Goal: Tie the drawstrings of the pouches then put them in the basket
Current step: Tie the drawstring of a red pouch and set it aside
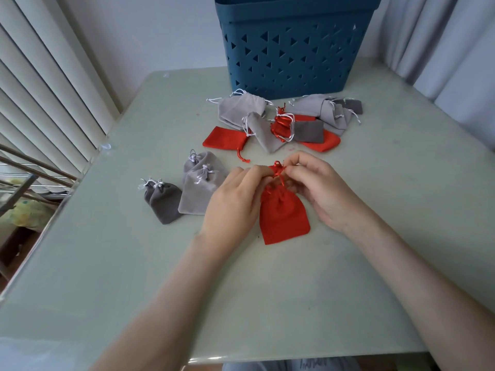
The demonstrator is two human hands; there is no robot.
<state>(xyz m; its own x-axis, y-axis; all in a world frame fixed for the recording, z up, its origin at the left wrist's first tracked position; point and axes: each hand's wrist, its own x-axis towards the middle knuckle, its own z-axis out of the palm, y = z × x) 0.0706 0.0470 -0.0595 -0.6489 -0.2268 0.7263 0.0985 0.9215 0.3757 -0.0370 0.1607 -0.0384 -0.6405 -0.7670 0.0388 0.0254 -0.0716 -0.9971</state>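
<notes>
Tying drawstrings (277, 170) on the red pouch (282, 215)
Pinching cord ends with left hand (233, 202) and right hand (321, 191); likely soft, light, best lifted at the gathered neck.

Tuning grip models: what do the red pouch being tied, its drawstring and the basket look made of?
Red pouch: soft matte fabric, likely velvet or felt; creases at the gathered neck. Drawstring: shiny-looking red cord, possibly satin. Basket: rigid blue plastic, smooth, moulded triangular cut-outs.
</notes>
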